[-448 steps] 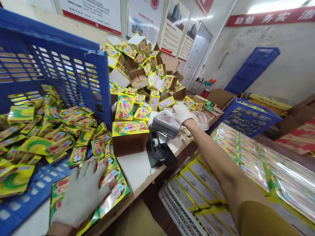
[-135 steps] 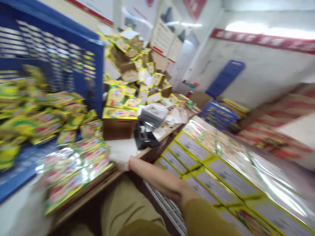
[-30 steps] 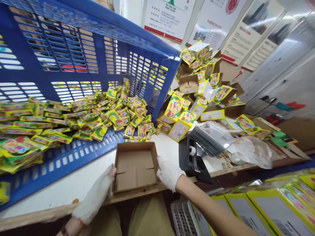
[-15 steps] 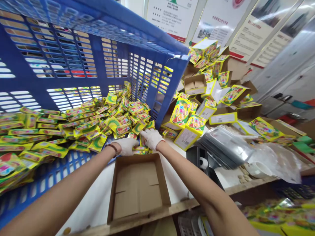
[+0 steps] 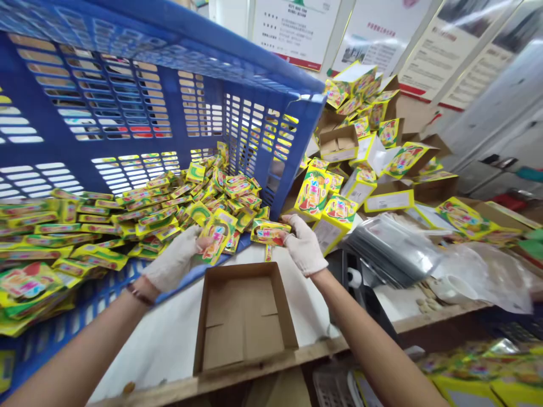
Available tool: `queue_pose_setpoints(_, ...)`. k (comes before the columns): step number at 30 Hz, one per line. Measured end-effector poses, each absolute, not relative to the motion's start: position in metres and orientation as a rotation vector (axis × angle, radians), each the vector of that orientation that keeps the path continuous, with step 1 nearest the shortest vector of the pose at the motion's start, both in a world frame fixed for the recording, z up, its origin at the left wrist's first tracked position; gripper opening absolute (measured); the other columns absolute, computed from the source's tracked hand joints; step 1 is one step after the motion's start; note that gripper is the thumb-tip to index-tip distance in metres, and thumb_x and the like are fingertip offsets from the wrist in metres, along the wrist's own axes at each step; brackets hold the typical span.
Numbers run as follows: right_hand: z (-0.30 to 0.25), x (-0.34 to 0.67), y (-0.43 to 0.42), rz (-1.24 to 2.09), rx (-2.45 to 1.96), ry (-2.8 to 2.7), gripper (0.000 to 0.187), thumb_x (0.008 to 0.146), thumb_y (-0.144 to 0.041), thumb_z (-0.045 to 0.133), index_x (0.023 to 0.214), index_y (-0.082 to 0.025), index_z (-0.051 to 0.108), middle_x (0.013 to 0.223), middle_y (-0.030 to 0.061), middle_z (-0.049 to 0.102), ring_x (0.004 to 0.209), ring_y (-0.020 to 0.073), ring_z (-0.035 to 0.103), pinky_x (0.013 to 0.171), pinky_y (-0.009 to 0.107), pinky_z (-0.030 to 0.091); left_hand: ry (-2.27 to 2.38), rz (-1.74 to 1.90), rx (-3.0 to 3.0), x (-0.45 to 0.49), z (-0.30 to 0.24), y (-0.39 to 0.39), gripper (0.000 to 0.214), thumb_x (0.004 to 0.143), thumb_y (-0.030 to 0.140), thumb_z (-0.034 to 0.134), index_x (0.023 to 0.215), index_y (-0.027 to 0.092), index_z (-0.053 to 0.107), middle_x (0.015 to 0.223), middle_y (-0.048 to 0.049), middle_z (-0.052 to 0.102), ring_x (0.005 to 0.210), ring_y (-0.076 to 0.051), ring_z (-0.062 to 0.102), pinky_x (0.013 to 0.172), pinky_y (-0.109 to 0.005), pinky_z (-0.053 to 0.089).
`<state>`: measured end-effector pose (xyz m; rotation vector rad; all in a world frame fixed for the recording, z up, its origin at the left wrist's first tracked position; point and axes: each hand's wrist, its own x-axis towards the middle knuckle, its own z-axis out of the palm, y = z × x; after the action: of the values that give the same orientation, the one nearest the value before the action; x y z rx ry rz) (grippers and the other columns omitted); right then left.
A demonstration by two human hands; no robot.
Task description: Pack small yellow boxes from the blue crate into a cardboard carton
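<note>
My left hand (image 5: 178, 257), in a white glove, grips a small yellow-green printed box (image 5: 218, 234) tilted toward me. In my right hand (image 5: 303, 243), also gloved, is another small printed box (image 5: 269, 232), pinched at its right end. Both boxes are above the table, at the front corner of a blue plastic crate (image 5: 199, 113). A heap of the same small boxes (image 5: 148, 206) fills the crate's lower part. Between my forearms a shallow open cardboard tray (image 5: 244, 316) stands on the white table, with nothing inside it.
Right of the crate rises a pile of larger printed cartons (image 5: 335, 203), several of them open. Beside it lie a stack of clear plastic sheets (image 5: 394, 243), a black tape dispenser (image 5: 339, 277), a white cup (image 5: 453, 288) and a crumpled plastic bag (image 5: 496, 271).
My hands were together at the crate's front corner. They have since moved apart, left hand leftward and right hand rightward, each now with a small box lifted in it.
</note>
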<state>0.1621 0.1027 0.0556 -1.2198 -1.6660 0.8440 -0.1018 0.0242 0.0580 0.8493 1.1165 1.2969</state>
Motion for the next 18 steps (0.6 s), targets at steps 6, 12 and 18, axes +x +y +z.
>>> queue_pose_setpoints(6, 0.058, 0.160, 0.049, 1.440, -1.061, -1.270, 0.050, 0.061, -0.049, 0.079, 0.095, -0.018, 0.060, 0.081, 0.0017, 0.067, 0.062, 0.0130, 0.059, 0.053, 0.026, 0.052, 1.022, 1.406, 0.699, -0.068, 0.054, -0.032, 0.047, 0.070, 0.032, 0.082, 0.113, 0.022, 0.065, 0.111, -0.0056, 0.068, 0.092, -0.017, 0.065, 0.080, -0.030, 0.060)
queue_pose_setpoints(12, 0.051, 0.156, 0.006, 1.630, -0.931, -1.115, 0.061, 0.053, -0.051, 0.088, 0.095, -0.018, 0.060, 0.085, 0.0031, 0.070, 0.068, 0.0140, 0.064, 0.055, 0.024, 0.054, 0.950, 1.537, 0.411, -0.029, 0.048, -0.070, 0.043, 0.073, 0.021, 0.076, 0.114, 0.026, 0.063, 0.120, -0.0035, 0.065, 0.100, -0.019, 0.064, 0.087, -0.049, 0.060)
queue_pose_setpoints(18, 0.068, 0.170, -0.020, 1.642, -0.842, -1.043, 0.057, 0.062, -0.043, 0.088, 0.105, -0.020, 0.058, 0.096, 0.0042, 0.071, 0.073, 0.0150, 0.065, 0.056, 0.024, 0.054, 0.809, 1.547, 0.272, -0.020, 0.044, -0.092, 0.046, 0.078, 0.012, 0.064, 0.121, 0.029, 0.061, 0.123, -0.0027, 0.065, 0.105, -0.018, 0.063, 0.095, -0.048, 0.056)
